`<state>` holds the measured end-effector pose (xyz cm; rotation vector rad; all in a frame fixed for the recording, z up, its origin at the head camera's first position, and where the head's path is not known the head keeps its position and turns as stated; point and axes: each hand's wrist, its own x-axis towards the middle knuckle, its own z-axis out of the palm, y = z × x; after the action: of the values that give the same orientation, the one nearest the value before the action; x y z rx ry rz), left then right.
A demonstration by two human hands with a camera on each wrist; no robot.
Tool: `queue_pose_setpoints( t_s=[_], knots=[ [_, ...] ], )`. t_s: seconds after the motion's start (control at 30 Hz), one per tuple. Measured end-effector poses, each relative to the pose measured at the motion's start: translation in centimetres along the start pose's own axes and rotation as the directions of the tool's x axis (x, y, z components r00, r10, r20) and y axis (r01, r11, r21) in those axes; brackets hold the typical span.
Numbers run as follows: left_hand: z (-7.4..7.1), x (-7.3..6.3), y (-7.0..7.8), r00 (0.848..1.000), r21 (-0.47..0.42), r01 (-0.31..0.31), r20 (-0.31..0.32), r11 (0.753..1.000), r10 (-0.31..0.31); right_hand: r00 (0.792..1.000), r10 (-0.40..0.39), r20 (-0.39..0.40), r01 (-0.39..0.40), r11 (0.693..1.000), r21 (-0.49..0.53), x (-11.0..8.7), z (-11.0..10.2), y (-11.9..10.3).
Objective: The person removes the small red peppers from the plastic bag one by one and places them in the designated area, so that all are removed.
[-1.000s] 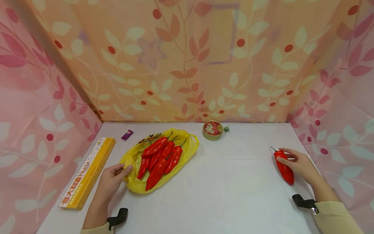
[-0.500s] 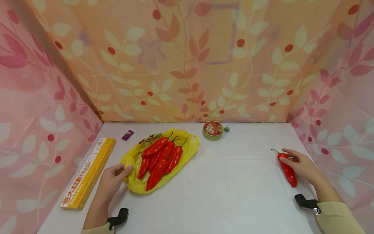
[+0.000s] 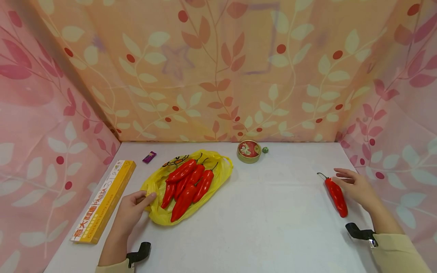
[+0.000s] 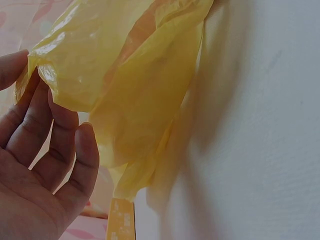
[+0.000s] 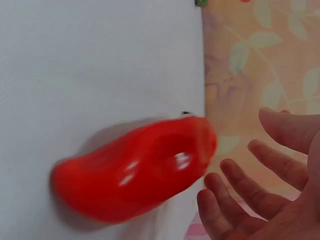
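My left hand [image 3: 131, 210] pinches the near-left edge of a yellow plastic bag [image 3: 222, 172] that lies spread on the white table. In the left wrist view the bag's edge [image 4: 75, 65] sits between thumb and fingers. Several red chili peppers [image 3: 184, 203] with dark stems rest on the bag. At the right side, a single red pepper [image 3: 336, 197] lies on the table, its stem toward the back left. Just beside it is my right hand [image 3: 356, 189], fingers spread and apart from the pepper [image 5: 140, 170], as the right wrist view shows.
A yellow and white pasta box [image 3: 104, 204] lies along the table's left side. Behind the bag is a small purple packet [image 3: 149, 157]. A round red and gold tin [image 3: 249, 151] stands at the back, beside a small green ball [image 3: 265, 150]. Patterned cloth walls [image 3: 218, 76] surround the table.
My right hand shifted the single pepper slightly right and toward me, then let go and moved off it to the right. The left hand stays at the bag's edge.
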<state>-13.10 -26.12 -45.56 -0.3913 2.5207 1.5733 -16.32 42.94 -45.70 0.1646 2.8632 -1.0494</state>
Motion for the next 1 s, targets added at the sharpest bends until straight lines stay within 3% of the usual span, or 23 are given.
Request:
queue_pose_setpoints(
  t_s=[0.27,0.43,0.8,1.0],
  knots=[
    [0.1,0.0,0.0,1.0,-0.014,-0.004,0.007,1.0,0.004,0.994,-0.091,-0.058,0.091,0.996,-0.012,-0.5,-0.3,-3.7],
    [0.0,-0.1,0.1,1.0,-0.02,-0.009,0.006,1.0,0.009,0.992,-0.106,-0.071,0.108,0.994,0.034,-0.5,0.2,-5.9],
    [-0.1,-0.1,0.3,1.0,-0.015,-0.023,0.001,1.0,0.023,0.968,-0.242,-0.068,0.247,0.966,0.075,0.5,3.9,-9.8],
    [-0.4,-0.1,1.0,0.999,0.05,-0.034,-0.003,0.998,0.034,0.966,-0.256,-0.024,0.258,0.96,0.111,1.3,5.9,-11.5]
  ],
)
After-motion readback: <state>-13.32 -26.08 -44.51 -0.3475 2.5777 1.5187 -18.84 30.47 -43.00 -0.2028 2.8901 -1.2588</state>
